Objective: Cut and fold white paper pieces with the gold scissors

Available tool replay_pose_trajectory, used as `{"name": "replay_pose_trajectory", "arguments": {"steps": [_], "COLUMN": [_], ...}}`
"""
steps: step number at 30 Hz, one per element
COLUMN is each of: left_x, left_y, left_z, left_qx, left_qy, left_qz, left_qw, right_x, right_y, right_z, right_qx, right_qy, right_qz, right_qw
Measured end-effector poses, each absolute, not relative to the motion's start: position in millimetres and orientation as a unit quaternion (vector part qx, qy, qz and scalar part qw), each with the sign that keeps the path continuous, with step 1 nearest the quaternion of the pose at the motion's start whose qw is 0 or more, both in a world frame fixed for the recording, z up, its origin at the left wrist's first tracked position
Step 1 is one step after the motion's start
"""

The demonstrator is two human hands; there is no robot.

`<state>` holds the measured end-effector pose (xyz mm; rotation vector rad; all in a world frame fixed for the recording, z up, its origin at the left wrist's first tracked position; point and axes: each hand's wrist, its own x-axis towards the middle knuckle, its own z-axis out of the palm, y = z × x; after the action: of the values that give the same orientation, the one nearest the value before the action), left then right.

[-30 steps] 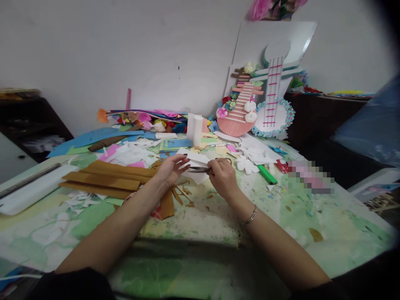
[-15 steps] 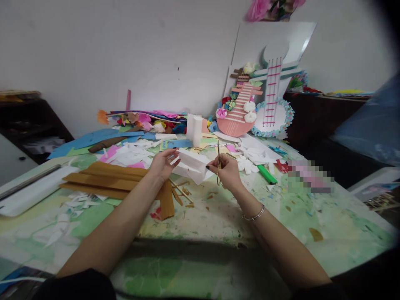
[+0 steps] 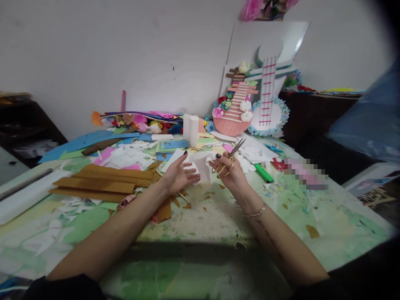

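Note:
My left hand [image 3: 178, 176] is raised above the table with its palm up and fingers spread, touching a folded piece of white paper [image 3: 201, 166]. My right hand [image 3: 227, 170] pinches the other side of that paper with its fingertips. Gold-handled scissors [image 3: 227, 160] hang from the same hand's fingers, blades pointing up and to the right. Both hands hover over the middle of the paint-stained table [image 3: 212, 216].
Brown paper strips [image 3: 106, 180] lie at the left, with white scraps [image 3: 128, 155] and coloured sheets behind. Two white rolls [image 3: 190, 128] stand at the back. Paper guitar models [image 3: 246, 106] lean on the wall. A green marker [image 3: 263, 172] lies right of my hands.
The scissors left the paper and swung from pointing left to blades up and right. My left hand turned palm up and opened. Both hands lifted the paper slightly.

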<state>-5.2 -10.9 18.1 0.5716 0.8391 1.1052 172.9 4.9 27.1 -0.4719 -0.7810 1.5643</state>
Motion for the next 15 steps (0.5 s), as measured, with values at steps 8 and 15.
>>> {"name": "replay_pose_trajectory", "arguments": {"steps": [8, 15], "left_x": [0, -7], "left_y": [-15, 0], "left_z": [8, 9], "left_qx": [0.285, 0.196], "left_qy": [0.279, 0.325], "left_qz": [0.472, 0.629], "left_qw": [0.786, 0.678], "right_x": [176, 166], "right_y": [11, 9], "right_z": [26, 15], "right_qx": [-0.217, -0.279], "right_qy": [-0.312, -0.305], "right_qz": [0.665, 0.632], "right_qw": [0.644, 0.656]}}
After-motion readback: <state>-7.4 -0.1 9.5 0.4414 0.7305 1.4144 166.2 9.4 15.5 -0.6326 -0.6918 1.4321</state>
